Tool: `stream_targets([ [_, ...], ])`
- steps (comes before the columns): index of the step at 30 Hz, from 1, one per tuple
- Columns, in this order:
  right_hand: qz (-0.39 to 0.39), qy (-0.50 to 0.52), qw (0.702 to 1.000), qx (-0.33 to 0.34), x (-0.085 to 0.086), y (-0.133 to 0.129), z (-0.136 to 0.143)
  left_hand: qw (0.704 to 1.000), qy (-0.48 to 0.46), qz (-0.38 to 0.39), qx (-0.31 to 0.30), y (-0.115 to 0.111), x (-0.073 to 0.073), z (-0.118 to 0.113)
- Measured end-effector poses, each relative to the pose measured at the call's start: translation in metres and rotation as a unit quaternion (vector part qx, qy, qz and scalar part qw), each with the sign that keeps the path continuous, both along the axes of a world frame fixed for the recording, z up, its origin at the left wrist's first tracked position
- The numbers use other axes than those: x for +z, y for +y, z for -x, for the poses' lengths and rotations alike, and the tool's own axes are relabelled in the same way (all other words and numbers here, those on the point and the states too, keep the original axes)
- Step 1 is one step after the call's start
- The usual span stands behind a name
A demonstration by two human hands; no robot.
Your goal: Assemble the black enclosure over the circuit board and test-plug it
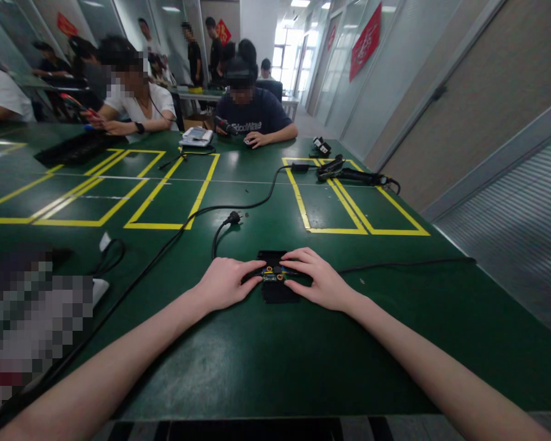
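Observation:
A small circuit board [270, 277] with copper-coloured coils lies within a black plastic casing [281, 295] on the table in front of me. My left hand [224, 282] closes thumb and fingers on the board's left end, where a black cable comes out. From the right, my right hand [320, 278] grips the opposite end, its fingers bent round the board and cable. Fingertips cover parts of both ends. Beyond my left hand lies a black power plug [233, 218] on a short cord.
A long black cable [165, 245] crosses the green table [211, 380] to a dark handheld tool [349, 174] at the far right. Yellow tape frames [158, 226] mark the surface. A blurred-out item [32, 324] lies at left. Across the table, a person [257, 110] works with a tool.

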State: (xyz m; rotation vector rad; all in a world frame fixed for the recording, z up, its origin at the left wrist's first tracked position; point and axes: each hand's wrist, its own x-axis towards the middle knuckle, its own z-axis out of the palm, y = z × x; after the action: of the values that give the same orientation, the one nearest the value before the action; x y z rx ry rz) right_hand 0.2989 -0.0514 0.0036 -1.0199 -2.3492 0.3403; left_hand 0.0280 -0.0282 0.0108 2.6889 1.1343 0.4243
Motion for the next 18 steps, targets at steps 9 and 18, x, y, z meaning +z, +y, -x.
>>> stream_targets([
  [9,-0.002,0.008,1.000,-0.017,-0.004,-0.002,0.000,1.000,0.007,-0.013,-0.022,0.008,-0.002,0.007],
  [18,0.045,-0.004,0.999,0.018,0.003,0.005,-0.028,0.999,-0.007,0.018,-0.031,0.013,0.004,0.013],
])
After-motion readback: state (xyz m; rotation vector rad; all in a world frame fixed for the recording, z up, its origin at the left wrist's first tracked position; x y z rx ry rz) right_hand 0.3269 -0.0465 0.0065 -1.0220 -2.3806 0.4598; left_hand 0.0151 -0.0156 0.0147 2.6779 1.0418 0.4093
